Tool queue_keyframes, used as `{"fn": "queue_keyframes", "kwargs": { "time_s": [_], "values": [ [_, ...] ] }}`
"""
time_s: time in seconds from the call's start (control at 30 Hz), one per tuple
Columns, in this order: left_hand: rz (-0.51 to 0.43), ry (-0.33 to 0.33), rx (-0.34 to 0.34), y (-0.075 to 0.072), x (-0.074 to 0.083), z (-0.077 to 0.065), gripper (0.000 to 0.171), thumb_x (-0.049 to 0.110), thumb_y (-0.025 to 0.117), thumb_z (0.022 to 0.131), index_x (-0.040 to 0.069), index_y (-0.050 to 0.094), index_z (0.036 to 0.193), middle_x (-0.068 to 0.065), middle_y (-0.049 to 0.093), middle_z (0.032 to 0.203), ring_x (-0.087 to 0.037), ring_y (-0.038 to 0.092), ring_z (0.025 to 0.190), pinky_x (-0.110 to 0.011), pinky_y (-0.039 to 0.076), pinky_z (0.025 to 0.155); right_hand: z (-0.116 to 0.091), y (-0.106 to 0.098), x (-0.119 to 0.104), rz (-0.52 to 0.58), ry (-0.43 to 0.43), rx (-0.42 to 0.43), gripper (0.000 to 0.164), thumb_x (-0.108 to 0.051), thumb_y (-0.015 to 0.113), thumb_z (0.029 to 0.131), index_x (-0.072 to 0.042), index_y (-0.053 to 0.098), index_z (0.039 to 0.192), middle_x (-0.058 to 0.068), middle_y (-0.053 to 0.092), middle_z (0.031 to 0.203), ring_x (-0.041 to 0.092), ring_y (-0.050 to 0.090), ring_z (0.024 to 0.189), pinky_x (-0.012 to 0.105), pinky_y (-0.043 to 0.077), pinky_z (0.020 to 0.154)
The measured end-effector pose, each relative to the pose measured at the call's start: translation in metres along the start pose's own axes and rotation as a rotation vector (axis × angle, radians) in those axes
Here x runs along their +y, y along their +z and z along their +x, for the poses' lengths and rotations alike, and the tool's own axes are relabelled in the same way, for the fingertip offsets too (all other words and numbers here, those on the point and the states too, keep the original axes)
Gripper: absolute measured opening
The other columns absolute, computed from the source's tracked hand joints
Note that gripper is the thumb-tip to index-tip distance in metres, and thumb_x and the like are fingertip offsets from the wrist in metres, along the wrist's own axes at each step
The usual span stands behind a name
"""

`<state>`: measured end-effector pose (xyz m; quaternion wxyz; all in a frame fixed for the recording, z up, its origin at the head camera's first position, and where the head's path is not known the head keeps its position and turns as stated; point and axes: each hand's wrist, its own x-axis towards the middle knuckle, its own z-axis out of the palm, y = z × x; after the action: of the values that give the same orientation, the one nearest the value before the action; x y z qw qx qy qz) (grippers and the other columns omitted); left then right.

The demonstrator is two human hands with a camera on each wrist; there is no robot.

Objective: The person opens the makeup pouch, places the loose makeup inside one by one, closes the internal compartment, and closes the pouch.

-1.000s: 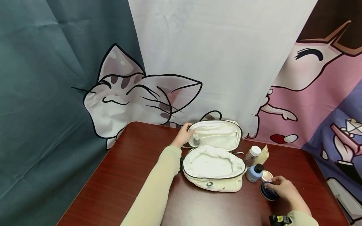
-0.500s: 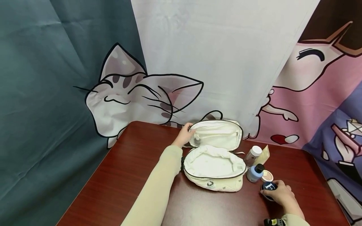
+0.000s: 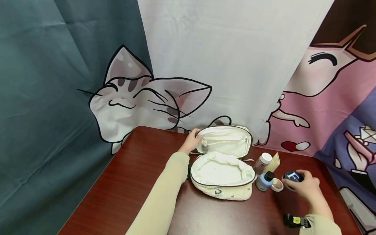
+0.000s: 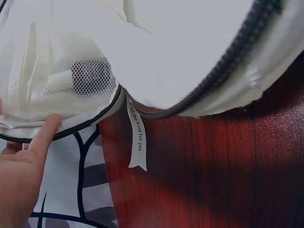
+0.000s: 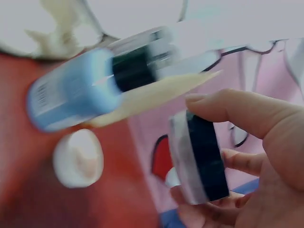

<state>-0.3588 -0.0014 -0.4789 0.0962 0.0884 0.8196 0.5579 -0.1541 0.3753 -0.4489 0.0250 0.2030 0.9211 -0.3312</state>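
A cream cosmetic bag (image 3: pixel 241 193) stands on the table with its lid (image 3: pixel 224 148) folded back. My left hand (image 3: pixel 191 142) grips the lid's left edge; in the left wrist view a finger (image 4: pixel 45 135) lies over the black-zipped rim, beside the mesh pocket. My right hand (image 3: pixel 310 186) holds a round jar with a dark blue lid (image 3: pixel 293 176) raised above the table, right of the bag. The right wrist view shows the jar (image 5: pixel 199 159) between thumb and fingers, its pale side facing left.
Right of the bag stand a blue bottle (image 3: pixel 264 182) with a black cap, a white-capped bottle (image 3: pixel 262 162), a beige packet (image 3: pixel 274 162) and a small round pale container (image 3: pixel 277 185). A printed curtain (image 3: pixel 229 65) hangs behind the table (image 3: pixel 132 176).
My right hand took hold of the dark-lidded jar, lifted it off the table and moved it back and to the right. My left hand stays at the lid.
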Motion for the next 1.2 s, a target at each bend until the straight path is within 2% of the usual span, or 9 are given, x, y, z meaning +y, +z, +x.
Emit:
{"fn": "queue_keyframes", "kwargs": {
  "time_s": [0.1, 0.27, 0.4, 0.57, 0.63, 0.7, 0.77, 1.0, 1.2],
  "values": [
    [-0.007, -0.003, -0.001, 0.0, -0.001, 0.0, 0.033, 0.021, 0.052, 0.097, 0.011, 0.046, 0.127, -0.013, 0.047, 0.128, -0.026, 0.049, 0.113, -0.041, 0.043, 0.09, 0.001, -0.009, -0.014, 0.066, -0.023, 0.044, 0.082, -0.041, 0.069, 0.081, 0.009, 0.026, 0.131, 0.038, 0.03, 0.115, 0.049, 0.034, 0.103, 0.046, 0.04, 0.073],
    [-0.008, 0.001, -0.002, 0.0, -0.003, 0.001, 0.033, 0.02, 0.052, 0.096, 0.011, 0.046, 0.128, -0.013, 0.047, 0.129, -0.026, 0.048, 0.114, -0.041, 0.042, 0.09, 0.003, -0.014, -0.042, 0.261, -0.059, 0.069, 0.083, -0.038, 0.065, 0.085, 0.008, 0.02, 0.136, 0.037, 0.026, 0.129, 0.046, 0.035, 0.108, 0.028, 0.044, 0.065],
    [-0.011, -0.006, -0.001, 0.0, -0.004, 0.002, 0.033, 0.021, 0.052, 0.096, 0.012, 0.047, 0.128, -0.013, 0.046, 0.13, -0.026, 0.048, 0.114, -0.041, 0.042, 0.09, 0.008, -0.013, -0.067, 0.402, -0.117, 0.05, 0.077, -0.036, 0.065, 0.086, 0.005, 0.021, 0.136, 0.033, 0.026, 0.129, 0.04, 0.036, 0.106, 0.019, 0.047, 0.059],
    [-0.013, -0.013, -0.005, -0.001, -0.004, 0.001, 0.034, 0.021, 0.052, 0.096, 0.012, 0.046, 0.129, -0.013, 0.044, 0.133, -0.027, 0.046, 0.117, -0.042, 0.042, 0.091, 0.018, -0.01, -0.098, 0.742, -0.125, -0.012, 0.046, -0.024, 0.07, 0.084, -0.019, 0.039, 0.117, 0.016, 0.033, 0.12, 0.018, 0.043, 0.096, 0.019, 0.048, 0.063],
    [-0.01, -0.016, -0.007, -0.001, -0.004, 0.001, 0.035, 0.022, 0.052, 0.096, 0.012, 0.045, 0.13, -0.014, 0.042, 0.135, -0.027, 0.045, 0.118, -0.042, 0.041, 0.092, 0.021, -0.007, -0.109, 0.855, -0.113, -0.03, 0.043, -0.02, 0.072, 0.082, -0.027, 0.039, 0.111, 0.008, 0.033, 0.115, 0.012, 0.043, 0.092, 0.019, 0.048, 0.064],
    [-0.008, -0.021, -0.009, 0.0, -0.004, 0.001, 0.036, 0.022, 0.052, 0.097, 0.013, 0.045, 0.131, -0.013, 0.041, 0.137, -0.027, 0.043, 0.121, -0.043, 0.04, 0.092, 0.024, -0.003, -0.118, 0.887, -0.107, -0.044, 0.045, -0.02, 0.072, 0.082, -0.028, 0.039, 0.11, 0.004, 0.033, 0.114, 0.01, 0.043, 0.091, 0.019, 0.048, 0.065],
    [-0.012, -0.018, -0.01, 0.0, -0.004, 0.001, 0.036, 0.022, 0.052, 0.096, 0.012, 0.045, 0.131, -0.014, 0.041, 0.136, -0.028, 0.043, 0.12, -0.043, 0.04, 0.092, 0.026, 0.002, -0.126, 0.87, -0.106, -0.061, 0.046, -0.021, 0.072, 0.081, -0.029, 0.038, 0.112, 0.003, 0.034, 0.115, 0.009, 0.043, 0.091, 0.019, 0.047, 0.066],
    [-0.022, -0.015, -0.014, -0.001, -0.004, 0.0, 0.037, 0.021, 0.051, 0.097, 0.012, 0.044, 0.131, -0.014, 0.041, 0.136, -0.027, 0.045, 0.119, -0.042, 0.041, 0.092, 0.035, 0.025, -0.143, 0.833, -0.106, -0.074, 0.055, -0.015, 0.075, 0.079, -0.025, 0.041, 0.121, 0.007, 0.032, 0.124, 0.01, 0.042, 0.093, 0.018, 0.045, 0.065],
    [-0.018, 0.002, 0.0, 0.0, -0.003, 0.001, 0.034, 0.019, 0.052, 0.096, 0.01, 0.045, 0.129, -0.013, 0.045, 0.132, -0.026, 0.046, 0.117, -0.041, 0.041, 0.091, 0.042, 0.042, -0.152, 0.934, -0.051, -0.086, 0.057, -0.007, 0.075, 0.078, -0.026, 0.047, 0.123, 0.005, 0.031, 0.126, 0.011, 0.042, 0.095, 0.018, 0.046, 0.066]
  ]
}}
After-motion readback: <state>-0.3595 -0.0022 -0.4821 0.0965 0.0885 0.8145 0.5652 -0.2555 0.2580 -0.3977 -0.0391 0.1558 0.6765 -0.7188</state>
